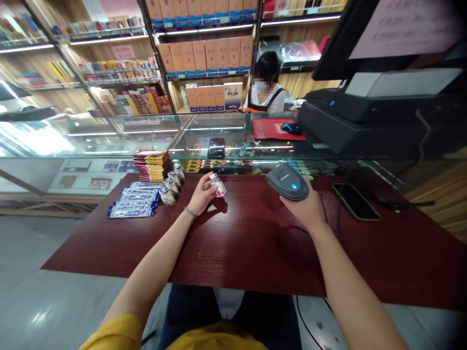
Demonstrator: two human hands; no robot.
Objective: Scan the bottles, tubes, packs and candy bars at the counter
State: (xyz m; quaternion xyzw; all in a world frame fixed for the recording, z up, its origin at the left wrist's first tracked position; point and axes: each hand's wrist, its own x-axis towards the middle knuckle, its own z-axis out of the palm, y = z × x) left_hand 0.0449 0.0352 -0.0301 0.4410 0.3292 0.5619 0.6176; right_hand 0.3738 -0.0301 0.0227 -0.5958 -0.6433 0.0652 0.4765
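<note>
Closed around a small clear bottle (218,185) with a pink-and-white label, my left hand (203,194) is just above the dark red wooden table (233,243). The bottle leans to one side in its grip. My right hand (304,206) grips a dark grey barcode scanner (287,182), whose blue light is lit and whose head covers most of the fingers. A gap of bare tabletop separates the scanner from the bottle. Left of my left hand, several similar small bottles (171,185) stand in a row.
Blue-and-silver packets (134,200) and a stack of red-and-yellow packs (151,165) lie at the left. A phone (356,201) rests at the right, near cables. Beyond the glass counter (215,126), with a mouse (291,128) on it, is another person (265,92). A monitor overhangs the right.
</note>
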